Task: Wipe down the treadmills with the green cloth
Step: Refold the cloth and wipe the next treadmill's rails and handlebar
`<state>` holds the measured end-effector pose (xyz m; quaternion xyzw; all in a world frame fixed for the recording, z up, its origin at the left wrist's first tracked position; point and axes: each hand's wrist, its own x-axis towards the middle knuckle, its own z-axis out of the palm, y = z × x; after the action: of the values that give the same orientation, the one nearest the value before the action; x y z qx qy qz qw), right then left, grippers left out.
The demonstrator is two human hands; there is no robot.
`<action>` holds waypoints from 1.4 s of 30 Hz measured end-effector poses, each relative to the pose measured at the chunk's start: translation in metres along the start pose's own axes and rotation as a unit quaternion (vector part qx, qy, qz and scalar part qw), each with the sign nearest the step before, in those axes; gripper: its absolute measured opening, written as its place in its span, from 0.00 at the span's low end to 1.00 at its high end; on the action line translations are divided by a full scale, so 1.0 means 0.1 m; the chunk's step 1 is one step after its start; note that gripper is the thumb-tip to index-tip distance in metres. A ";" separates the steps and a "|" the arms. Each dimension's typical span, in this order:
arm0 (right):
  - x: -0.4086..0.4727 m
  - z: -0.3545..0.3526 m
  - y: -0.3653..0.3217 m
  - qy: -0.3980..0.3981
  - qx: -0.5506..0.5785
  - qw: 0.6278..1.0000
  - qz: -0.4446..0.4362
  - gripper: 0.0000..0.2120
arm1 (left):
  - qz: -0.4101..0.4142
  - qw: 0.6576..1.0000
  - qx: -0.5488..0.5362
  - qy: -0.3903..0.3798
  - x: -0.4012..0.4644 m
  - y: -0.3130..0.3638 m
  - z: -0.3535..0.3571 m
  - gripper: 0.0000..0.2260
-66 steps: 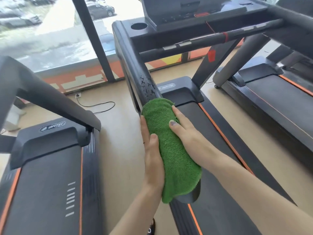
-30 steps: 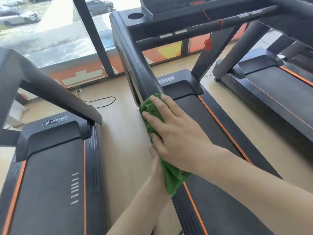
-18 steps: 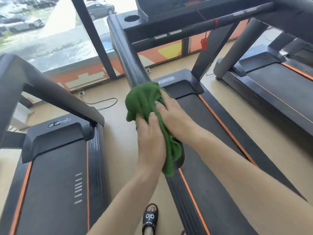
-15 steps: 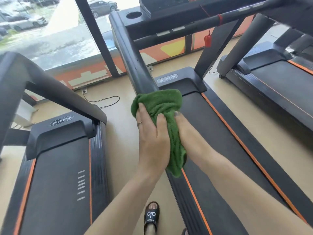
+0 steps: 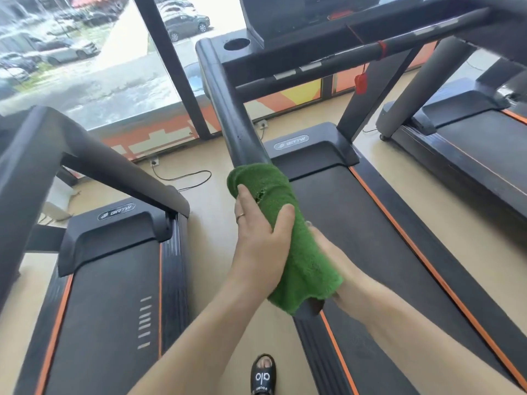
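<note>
Wrapping the cloth (image 5: 288,232) round the lower end of the middle treadmill's (image 5: 370,223) left rail (image 5: 231,115), you are wiping w/ both hands. L hand (image 5: 259,240) is gripping the cloth from the outer side: thumb curled over the top, fingers pressing along the side. R hand (image 5: 328,252) is mostly hidden behind the cloth; a fingertip is showing at the cloth edge, so it is prob. holding the far side, but you cannot tell its grip for sure.

Progress (judgement, this view only):
- Rail: cloth is sitting at the near end, approx. covering the last stretch. Upper part toward the console (image 5: 299,32) is looking dull w/ a few specks; wiped or not, unclear.
- Crossbar (image 5: 356,57), console, belt: no sign of wiping in progress.
- Left treadmill (image 5: 108,295) and right treadmill (image 5: 470,138): not being touched.

Most of the task is prob. remaining: other surfaces of this unit, plus both neighbours.
</note>
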<state>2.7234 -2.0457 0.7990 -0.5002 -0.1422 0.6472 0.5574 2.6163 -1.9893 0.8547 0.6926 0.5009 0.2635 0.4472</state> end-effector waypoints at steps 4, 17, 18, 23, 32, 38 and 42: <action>0.20 0.01 -0.12 0.015 -0.054 0.998 -0.003 0.15 | -0.011 0.999 0.027 0.017 0.39 0.05 -0.02 0.40; 0.65 0.41 -0.76 -0.026 -0.266 0.944 -0.191 0.16 | -0.116 0.944 -0.305 -0.055 1.30 -0.25 -0.22 0.28; 0.57 0.47 -0.73 0.011 -0.327 0.924 -0.201 0.18 | -0.135 0.932 -0.326 -0.080 1.17 -0.36 -0.17 0.31; 0.81 0.70 -0.98 0.070 -0.458 0.862 -0.205 0.26 | -0.188 0.894 -0.402 -0.069 1.43 -0.40 -0.18 0.27; 1.74 1.11 -1.63 0.101 -0.578 0.790 -0.178 0.33 | -0.196 0.880 -0.433 -0.022 1.99 -0.14 -0.38 0.24; 0.86 0.85 -1.14 0.067 -0.644 0.728 -0.225 0.29 | -0.209 0.888 -0.400 -0.085 1.51 -0.24 -0.30 0.25; 1.14 0.83 -1.36 0.044 -0.605 0.757 -0.244 0.28 | -0.173 0.921 -0.347 -0.048 1.90 -0.09 -0.38 0.22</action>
<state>2.7486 -1.8704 0.8823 -0.7094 -0.5966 0.2460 0.2834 2.6502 -1.7981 0.8485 0.4089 0.4677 0.3058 0.7215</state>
